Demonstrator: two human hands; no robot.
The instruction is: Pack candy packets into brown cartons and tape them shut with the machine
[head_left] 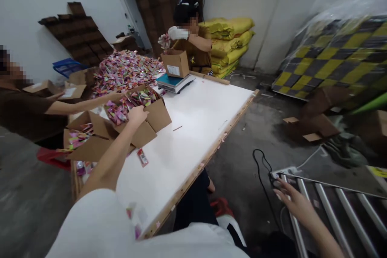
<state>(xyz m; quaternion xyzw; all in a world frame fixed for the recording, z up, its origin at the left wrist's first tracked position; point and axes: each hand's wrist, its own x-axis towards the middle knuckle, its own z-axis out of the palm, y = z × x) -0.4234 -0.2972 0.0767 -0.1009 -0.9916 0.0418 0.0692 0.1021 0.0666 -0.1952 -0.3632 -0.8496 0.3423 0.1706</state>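
My left hand (137,117) is at the near edge of an open cardboard box (160,113) filled with small colourful packets (119,111); its fingers are bent against the box, and whether they grip the flap or a packet is hard to tell. Far to the right, my right hand (292,198) hangs over the end of a metal roller conveyor (325,201), fingers spread and holding nothing. A small red packet (142,157) lies on the white tabletop (193,129), in front of the box.
Another open box (90,145) stands at the left, near a person in brown (24,109). Behind lies a packet heap (127,68). A second person (196,46) handles a box (175,63) on a scale (173,84). A black cable (261,181) crosses the floor.
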